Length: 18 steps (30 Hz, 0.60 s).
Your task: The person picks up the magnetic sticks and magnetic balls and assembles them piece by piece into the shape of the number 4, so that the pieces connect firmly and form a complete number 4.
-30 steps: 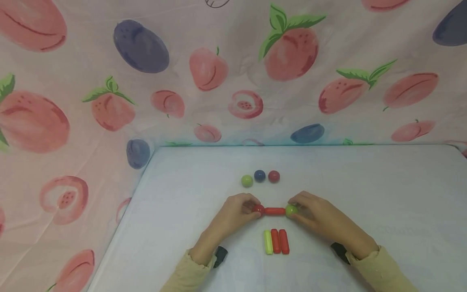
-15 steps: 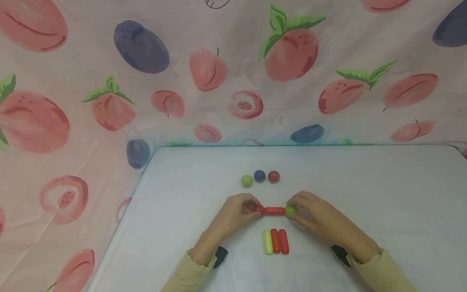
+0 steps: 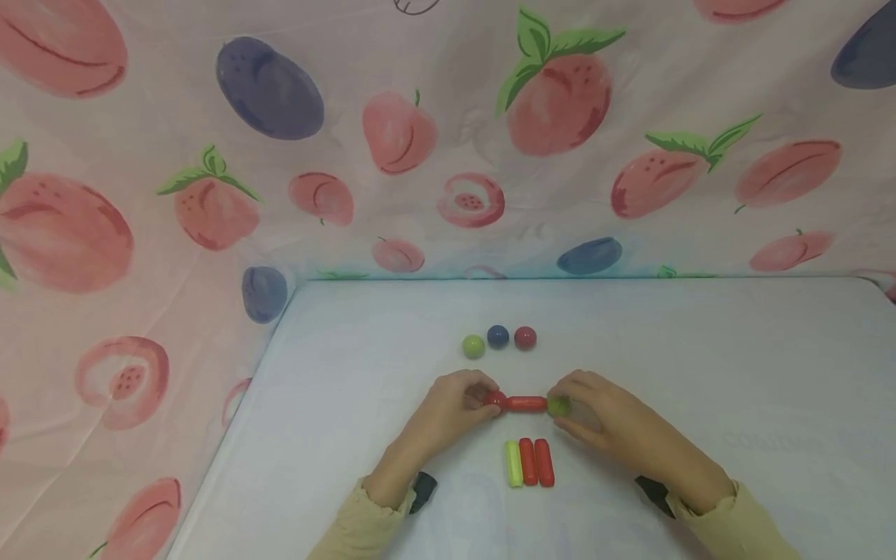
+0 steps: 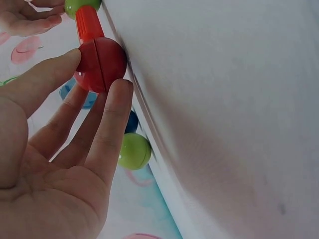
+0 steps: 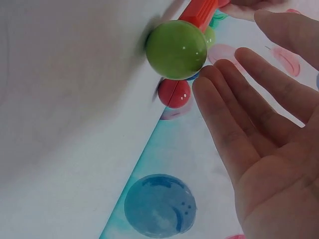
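A red rod (image 3: 526, 404) lies sideways on the table, joined at its left end to a red ball (image 4: 102, 64) and at its right end to a green ball (image 5: 177, 50). My left hand (image 3: 453, 404) pinches the red ball between thumb and fingertips. Around the green ball, my right hand (image 3: 603, 404) stands with its fingers extended. The right wrist view has that thumb well off the ball and the fingertips right beside its surface. Closer to me lie a yellow-green rod (image 3: 514, 463) and two red rods (image 3: 544, 463), side by side.
Beyond the hands sit a loose green ball (image 3: 473, 347), a blue ball (image 3: 498, 336) and another red ball (image 3: 525, 337) in a row. Fruit-printed cloth (image 3: 420, 202) rises behind the white tabletop (image 3: 700, 334) and along its left side.
My right hand has loosened from the green ball, its thumb and fingers spreading slightly outward. The left hand, the joined pieces and the loose pieces stay put.
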### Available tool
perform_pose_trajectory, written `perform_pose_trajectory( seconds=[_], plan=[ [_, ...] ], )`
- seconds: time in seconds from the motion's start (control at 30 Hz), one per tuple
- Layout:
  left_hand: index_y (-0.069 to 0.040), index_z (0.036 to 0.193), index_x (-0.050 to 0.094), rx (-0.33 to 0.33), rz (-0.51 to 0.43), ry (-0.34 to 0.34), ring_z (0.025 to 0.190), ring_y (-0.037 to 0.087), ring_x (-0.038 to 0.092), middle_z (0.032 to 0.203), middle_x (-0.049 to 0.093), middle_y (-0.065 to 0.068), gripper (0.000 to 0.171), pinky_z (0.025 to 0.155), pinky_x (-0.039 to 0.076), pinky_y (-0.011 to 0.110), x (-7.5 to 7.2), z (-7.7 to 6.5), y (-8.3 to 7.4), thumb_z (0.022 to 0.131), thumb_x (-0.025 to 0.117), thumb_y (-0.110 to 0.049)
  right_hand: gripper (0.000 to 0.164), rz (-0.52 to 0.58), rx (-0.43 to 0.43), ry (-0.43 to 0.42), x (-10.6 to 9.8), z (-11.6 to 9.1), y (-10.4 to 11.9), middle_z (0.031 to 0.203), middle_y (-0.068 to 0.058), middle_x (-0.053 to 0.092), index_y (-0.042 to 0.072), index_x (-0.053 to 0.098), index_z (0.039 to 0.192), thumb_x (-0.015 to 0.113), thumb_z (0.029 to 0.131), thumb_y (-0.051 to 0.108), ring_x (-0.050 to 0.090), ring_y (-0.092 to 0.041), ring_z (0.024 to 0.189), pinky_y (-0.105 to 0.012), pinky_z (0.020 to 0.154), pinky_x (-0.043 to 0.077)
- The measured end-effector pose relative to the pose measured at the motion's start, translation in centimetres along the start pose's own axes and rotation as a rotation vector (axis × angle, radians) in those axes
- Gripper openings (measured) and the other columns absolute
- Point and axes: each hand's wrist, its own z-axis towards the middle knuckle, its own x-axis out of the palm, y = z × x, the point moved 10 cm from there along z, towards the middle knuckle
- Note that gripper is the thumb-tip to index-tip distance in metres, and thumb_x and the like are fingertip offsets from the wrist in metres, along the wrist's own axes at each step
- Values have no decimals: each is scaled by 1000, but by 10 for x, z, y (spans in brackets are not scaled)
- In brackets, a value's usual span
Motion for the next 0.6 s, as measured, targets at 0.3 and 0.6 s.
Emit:
perform_pose_trajectory(
  seconds=[0.3, 0.6],
  plan=[
    [-15, 110, 71, -2, 1, -1, 87, 7, 68, 96, 71, -5, 23, 82, 56, 23, -1, 0, 0, 88, 76, -19, 33, 12, 33, 66, 4, -2, 3, 108, 7, 65, 18, 69, 115, 80, 84, 23, 61, -14, 103, -39, 92, 56],
    [-16, 110, 71, -1, 6, -7, 87, 7, 67, 96, 71, -6, 23, 83, 56, 24, -1, 0, 0, 88, 76, -19, 41, 17, 64, 139, 14, -6, 4, 115, 6, 65, 20, 67, 120, 81, 82, 28, 61, -16, 108, -41, 94, 55]
  ],
)
